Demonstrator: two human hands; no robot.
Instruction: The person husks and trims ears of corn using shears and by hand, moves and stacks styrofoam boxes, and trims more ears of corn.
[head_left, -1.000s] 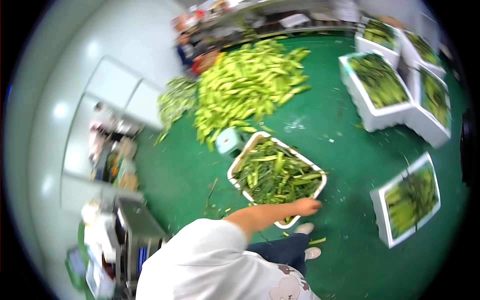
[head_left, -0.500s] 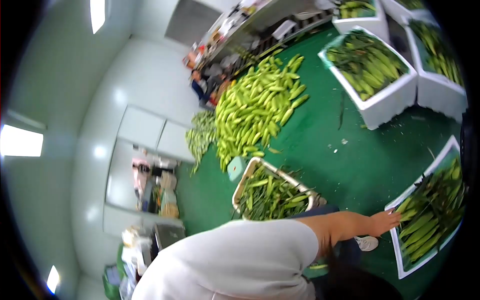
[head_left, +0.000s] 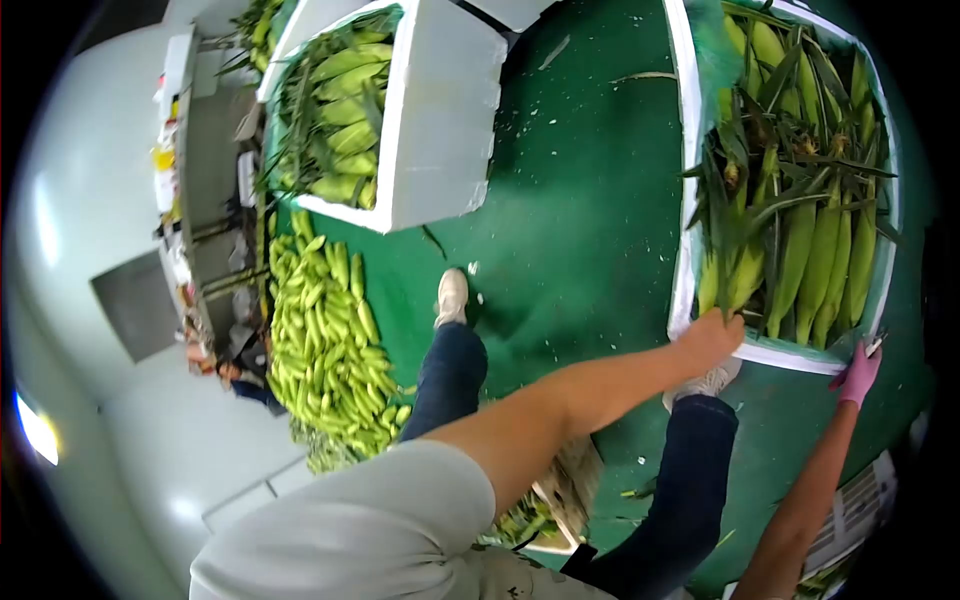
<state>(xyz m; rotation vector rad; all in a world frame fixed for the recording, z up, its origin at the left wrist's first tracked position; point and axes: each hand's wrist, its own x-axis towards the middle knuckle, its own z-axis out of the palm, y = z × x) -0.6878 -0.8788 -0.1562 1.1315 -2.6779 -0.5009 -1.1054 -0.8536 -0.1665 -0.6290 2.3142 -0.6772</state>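
Note:
A white foam box [head_left: 684,290] lined with green film stands at the right, holding green corn ears [head_left: 800,250] in their husks with dark leaves over them. My bare left hand [head_left: 712,340] is closed at the box's near left corner, its fingers curled over the rim beside the corn ends. My right hand [head_left: 858,376], in a pink glove, is at the near right corner, closed around a small pale tool with a dark tip. Exactly what the tool is cannot be made out.
Another foam box [head_left: 440,120] of corn stands at the upper left. Beyond it lies a large corn pile [head_left: 325,340] on the green floor, with a seated person [head_left: 245,380] beside it. A shelf [head_left: 212,180] runs along the wall. A crate [head_left: 570,490] stands behind my legs.
The view has swung toward the box at the right, which now appears larger. My left hand has moved from over its side to its near corner, and my gloved right hand has come into view.

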